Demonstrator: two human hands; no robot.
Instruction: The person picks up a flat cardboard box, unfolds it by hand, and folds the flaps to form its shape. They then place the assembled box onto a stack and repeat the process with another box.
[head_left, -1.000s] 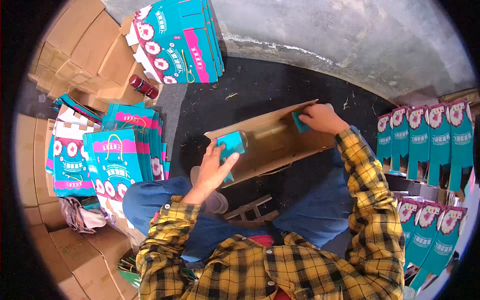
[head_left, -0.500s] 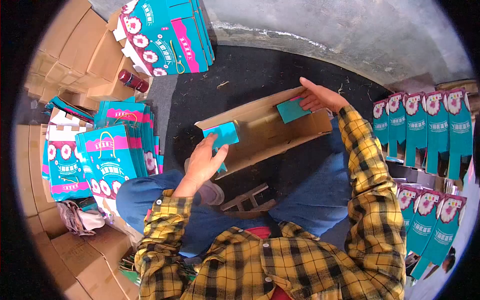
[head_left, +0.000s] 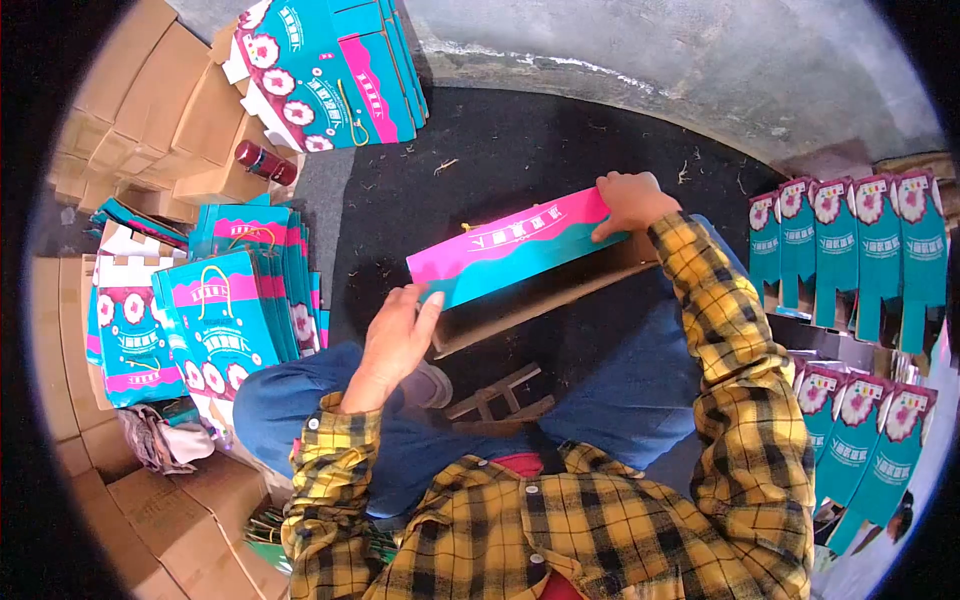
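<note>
An open cardboard box (head_left: 520,245) lies between my knees, a pink and teal printed panel folded over its far part and its brown inside showing along the near side. My left hand (head_left: 397,335) holds the panel's left end, with fingertips at the corner and the thumb on the teal face. At the right end my right hand (head_left: 630,205) grips the panel, its thumb on the printed face and its fingers over the far edge.
Flattened teal cartons (head_left: 225,305) stand at the left, with another stack (head_left: 330,75) behind. Brown boxes (head_left: 150,85) and a dark red can (head_left: 265,162) are at the far left. Folded teal boxes (head_left: 835,240) line the right. A wooden frame (head_left: 500,397) lies near my feet.
The printed panel has been folded over the box opening, covering the small teal end flaps. My right hand has closed on its right end, and my left hand has shifted to its left corner.
</note>
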